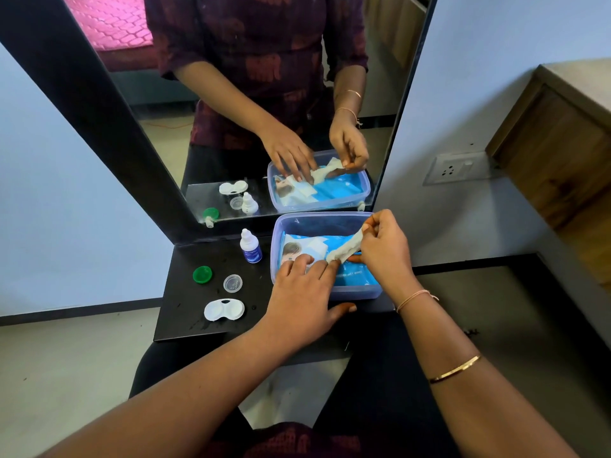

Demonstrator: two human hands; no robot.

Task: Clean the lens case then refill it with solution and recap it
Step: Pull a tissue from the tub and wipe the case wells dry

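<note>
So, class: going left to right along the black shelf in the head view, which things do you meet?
Green cap, clear cap, solution bottle, plastic tub. The lens case spans both caps, so omitted.

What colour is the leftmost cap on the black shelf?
The cap is green; the head view shows it best.

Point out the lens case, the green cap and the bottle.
lens case point(224, 311): head view, bridge between wells.
green cap point(202, 274): head view, centre of top.
bottle point(251, 251): head view, label.
</note>
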